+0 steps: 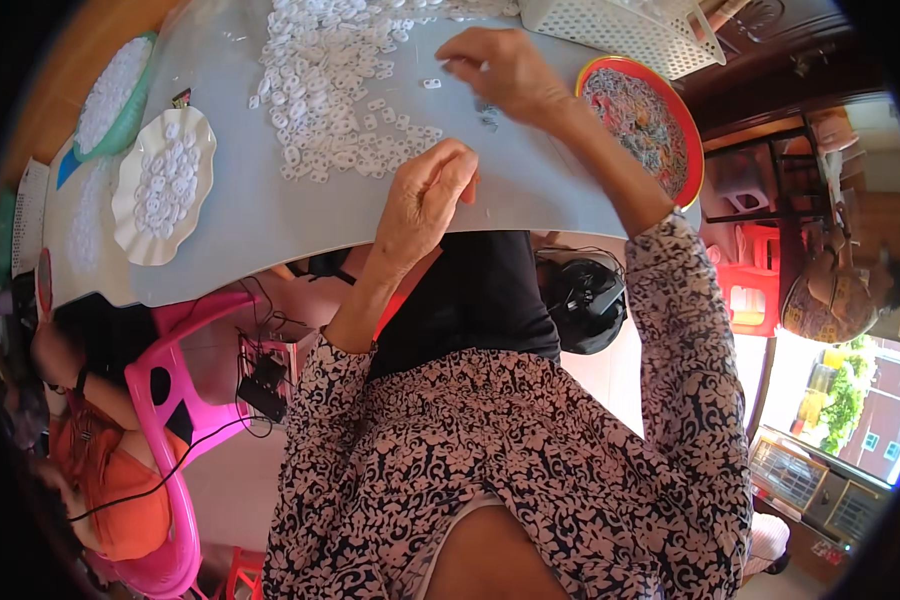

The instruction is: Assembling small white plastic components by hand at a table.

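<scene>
L hand (425,195) grip curled together, R hand (500,68) grip pinched by white rings (335,90) on table (530,180).

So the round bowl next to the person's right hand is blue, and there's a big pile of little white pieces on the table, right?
Not quite. The head view shows the round bowl beside the right hand is red with an orange rim, not blue. The pile of little white pieces on the table is there.

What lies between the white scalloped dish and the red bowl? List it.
In the head view, between the white scalloped dish and the red bowl lie the heap of small white rings and both hands, left hand, right hand.
</scene>
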`<move>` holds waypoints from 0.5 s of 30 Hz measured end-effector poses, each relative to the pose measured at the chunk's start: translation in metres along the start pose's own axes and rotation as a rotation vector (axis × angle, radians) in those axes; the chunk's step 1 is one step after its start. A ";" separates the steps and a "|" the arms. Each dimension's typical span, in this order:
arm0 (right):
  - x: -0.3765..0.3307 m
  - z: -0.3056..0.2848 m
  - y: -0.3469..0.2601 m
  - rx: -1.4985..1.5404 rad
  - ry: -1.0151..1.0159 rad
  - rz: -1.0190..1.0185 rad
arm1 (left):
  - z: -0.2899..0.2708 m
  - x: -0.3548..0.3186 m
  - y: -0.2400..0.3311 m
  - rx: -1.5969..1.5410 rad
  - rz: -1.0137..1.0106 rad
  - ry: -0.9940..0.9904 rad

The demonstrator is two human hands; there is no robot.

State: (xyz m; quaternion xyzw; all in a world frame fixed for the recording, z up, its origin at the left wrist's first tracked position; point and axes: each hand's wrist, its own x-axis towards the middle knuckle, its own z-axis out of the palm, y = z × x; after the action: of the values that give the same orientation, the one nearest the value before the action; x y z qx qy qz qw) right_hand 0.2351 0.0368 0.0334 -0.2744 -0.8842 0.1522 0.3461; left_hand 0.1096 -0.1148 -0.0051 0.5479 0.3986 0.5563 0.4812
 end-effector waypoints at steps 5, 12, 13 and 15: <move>-0.001 0.013 -0.005 -0.280 -0.293 0.009 | 0.010 -0.001 0.005 -0.009 -0.003 -0.002; 0.002 0.018 -0.002 -0.190 -0.329 0.140 | 0.010 -0.003 0.009 0.024 -0.002 -0.011; 0.002 0.019 0.000 -0.210 -0.322 0.106 | 0.010 -0.003 0.009 0.025 -0.001 -0.013; 0.004 0.019 0.001 -0.228 -0.314 0.070 | 0.009 -0.003 0.007 0.054 -0.026 -0.025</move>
State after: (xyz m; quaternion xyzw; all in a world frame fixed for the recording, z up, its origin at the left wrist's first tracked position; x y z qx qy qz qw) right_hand 0.2198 0.0380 0.0211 -0.3153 -0.9287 0.1041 0.1651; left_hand 0.1175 -0.1199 0.0022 0.5623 0.4145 0.5322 0.4782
